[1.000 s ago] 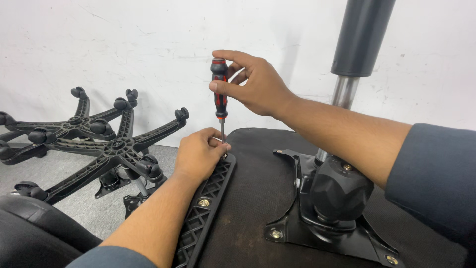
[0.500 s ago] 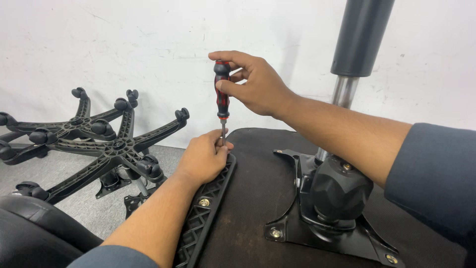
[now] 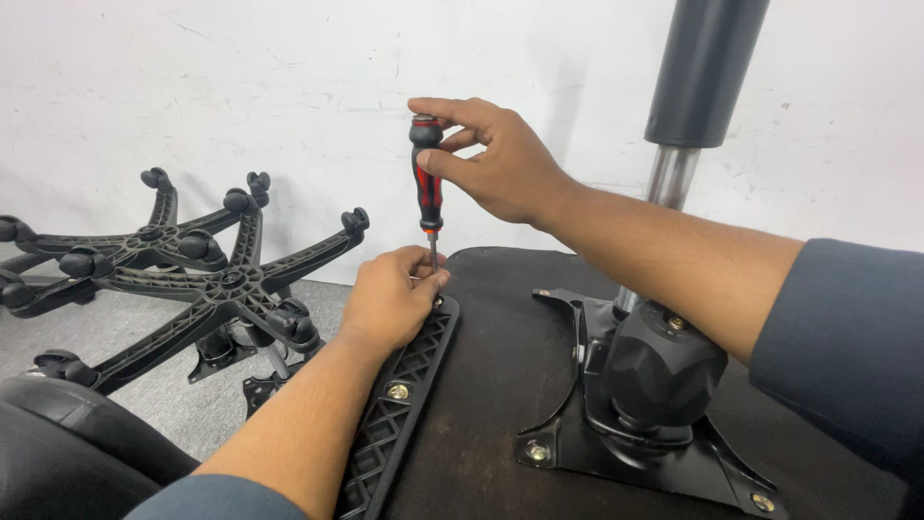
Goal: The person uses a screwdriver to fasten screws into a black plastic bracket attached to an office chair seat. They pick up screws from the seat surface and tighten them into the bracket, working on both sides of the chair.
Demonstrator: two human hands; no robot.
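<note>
Standing upright just left of the frame's centre, the screwdriver [image 3: 427,183] has a red-and-black handle and a short steel shaft, its tip down at the top end of a black ribbed plastic bracket [image 3: 399,400] on the underside of an upturned chair seat [image 3: 510,385]. Compared with a second ago the tool has hardly shifted; the fingers of the right hand [image 3: 496,159] have changed their placing round the top of the handle, which I judge to mean the screw is being turned in small steps rather than finished. That right hand is closed lightly on the handle's cap and upper grip. The left hand [image 3: 390,299] is curled shut round the shaft's lower end, steadying the tip; the screw itself is hidden beneath it. Lower on the bracket a brass-coloured screw [image 3: 397,391] already sits in place. To the right stands the black tilt mechanism [image 3: 654,385] with its gas cylinder [image 3: 703,77] rising out of frame. At left, on the grey floor, lie black star-shaped chair bases [image 3: 221,279].
</note>
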